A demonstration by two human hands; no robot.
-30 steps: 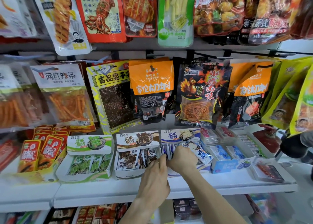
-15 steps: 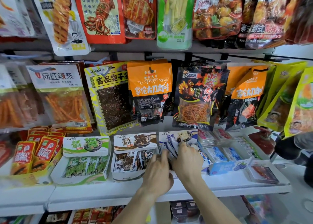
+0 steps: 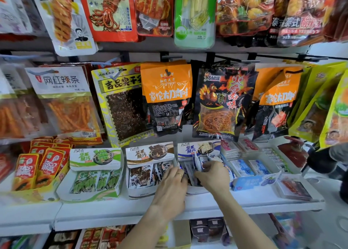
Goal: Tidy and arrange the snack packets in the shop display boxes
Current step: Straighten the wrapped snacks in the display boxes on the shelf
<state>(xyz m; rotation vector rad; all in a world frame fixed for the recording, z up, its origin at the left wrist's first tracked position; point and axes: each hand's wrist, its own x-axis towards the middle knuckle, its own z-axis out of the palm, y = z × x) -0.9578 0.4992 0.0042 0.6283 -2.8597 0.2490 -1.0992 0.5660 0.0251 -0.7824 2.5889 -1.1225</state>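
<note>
**Both hands in the blue-and-white box**

While the blue-and-white display box (image 3: 197,151) stood on the white shelf (image 3: 113,209), third in a row of like boxes, we had both hands down among its packets. The blue-and-white packets (image 3: 197,163) stood on end inside it, some leaning and fanned out of line, and a few splayed toward the right edge. Our right hand (image 3: 213,177) had its fingers curled over the tops of several of them, a grasping grip on the bunch. Our left hand (image 3: 172,188), a ring on one finger, lay at the box's left edge, fingertips in among the packets; whether its grip was clenched on one or only pressing them we could not tell.

We judged the packets light, thin and slippery, film wrappers that would slide on one another and flop rather than stand alone. They looked best taken by the sealed top edges, several at once, and squared between both palms, not squeezed at the middle, where the contents might crack.

Just to the left stood the brown display box (image 3: 148,170), its packets also leaning a little, and beyond it the green display box (image 3: 95,173), whose packets stood in an even row. To the right lay flat blue cartons (image 3: 243,167) in a tray. Above hung large snack bags, among them an orange bag (image 3: 166,96) and a black bag with a rooster (image 3: 220,103).
</note>
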